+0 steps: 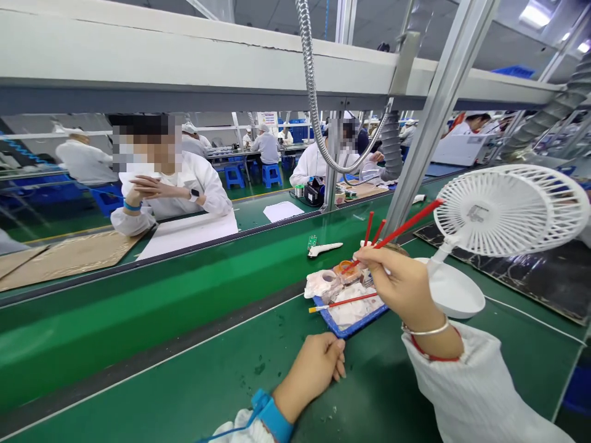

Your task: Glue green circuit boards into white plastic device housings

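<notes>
My right hand [399,280] pinches a red-handled brush [409,225] like a pen, its handle rising to the upper right. The brush's lower end reaches down by an orange-rimmed pot [347,266] in a blue tray [353,327]. White crumpled tissue [353,312] fills the tray's front part. Across it lies a second red brush [351,300] with a pale yellow tip. At the tray's left sits a whitish ring-shaped item [322,283]. Close to the tray's near corner my left hand [318,364] rests on the green table, fingers curled, nothing visible in them.
Two more red sticks [368,227] stand behind the tray. A white fan [480,215] stands to the right, its cord running across the table. On the green belt lie a white handle-shaped part [325,248] and a small circuit board [313,242]. A co-worker [170,184] sits opposite.
</notes>
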Motion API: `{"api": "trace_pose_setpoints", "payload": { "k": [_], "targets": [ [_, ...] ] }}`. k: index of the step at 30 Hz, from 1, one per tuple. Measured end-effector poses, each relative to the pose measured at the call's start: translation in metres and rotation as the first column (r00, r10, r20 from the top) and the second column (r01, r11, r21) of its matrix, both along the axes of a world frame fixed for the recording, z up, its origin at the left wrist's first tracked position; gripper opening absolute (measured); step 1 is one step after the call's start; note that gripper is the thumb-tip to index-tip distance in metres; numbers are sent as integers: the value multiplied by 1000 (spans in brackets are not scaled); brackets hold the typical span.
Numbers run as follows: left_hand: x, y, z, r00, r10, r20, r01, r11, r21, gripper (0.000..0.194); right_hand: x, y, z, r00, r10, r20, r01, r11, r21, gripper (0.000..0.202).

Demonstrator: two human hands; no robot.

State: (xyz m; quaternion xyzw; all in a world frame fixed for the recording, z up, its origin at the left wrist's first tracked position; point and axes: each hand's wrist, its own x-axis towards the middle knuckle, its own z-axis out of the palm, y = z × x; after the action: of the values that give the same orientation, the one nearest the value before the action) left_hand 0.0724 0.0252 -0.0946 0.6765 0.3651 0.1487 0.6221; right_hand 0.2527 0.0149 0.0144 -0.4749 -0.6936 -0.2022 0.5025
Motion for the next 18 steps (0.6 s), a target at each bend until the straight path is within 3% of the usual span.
{"api": "trace_pose_setpoints", "payload": {
  "k": [2,4,6,8,11,18],
  "targets": [
    [-15,8,15,987,-158,-10,157,986,-47,23,1,1,0,1000,1,9,-1,1000,-1,28],
    [-31,23,32,973,-229,39,231,970,-70,18,1,2,1,1000,-2,-15,2,1000,20,29],
    [-43,46,47,990,-75,120,84,994,-72,18,1,2,1,1000,-2,-18,3,999,34,29],
    [-49,75,56,962,214,168,-200,975,-95,15,0,3,2,1000,3,4,-3,1000,23,29],
    [-42,117,55,918,372,135,-359,927,-110,16,-1,3,3,1000,5,-3,-5,1000,24,29],
    [31,173,33,947,320,-39,-322,942,-96,35,-1,4,7,1000,-4,-22,4,1000,1,27]
  ]
}}
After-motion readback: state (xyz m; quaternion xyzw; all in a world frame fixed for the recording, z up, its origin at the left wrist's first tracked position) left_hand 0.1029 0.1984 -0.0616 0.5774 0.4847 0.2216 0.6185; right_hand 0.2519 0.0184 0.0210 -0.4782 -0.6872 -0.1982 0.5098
